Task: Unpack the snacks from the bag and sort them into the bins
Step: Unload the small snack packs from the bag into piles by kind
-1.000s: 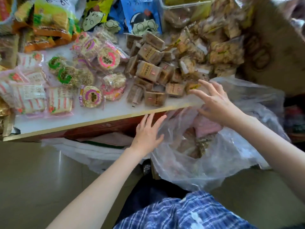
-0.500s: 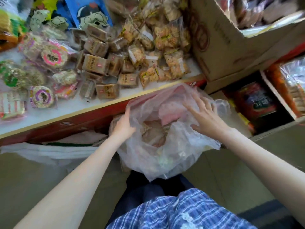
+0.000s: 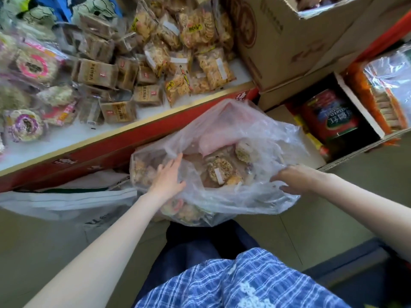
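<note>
1. Snacks sitting inside clear plastic bag — bag hanging below table edge.
2. Left hand lying flat on bag, fingers straight.
3. Right hand gripping bag's rim — fingers curling.

We're in a small snack shop: heaps of wrapped biscuit packets cover the white table, brown cardboard stock cartons stacked alongside.

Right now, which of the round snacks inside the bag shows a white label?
The seeded round snack in the middle of the bag, between the left hand and right hand. The paler one behind it shows no label.
</note>
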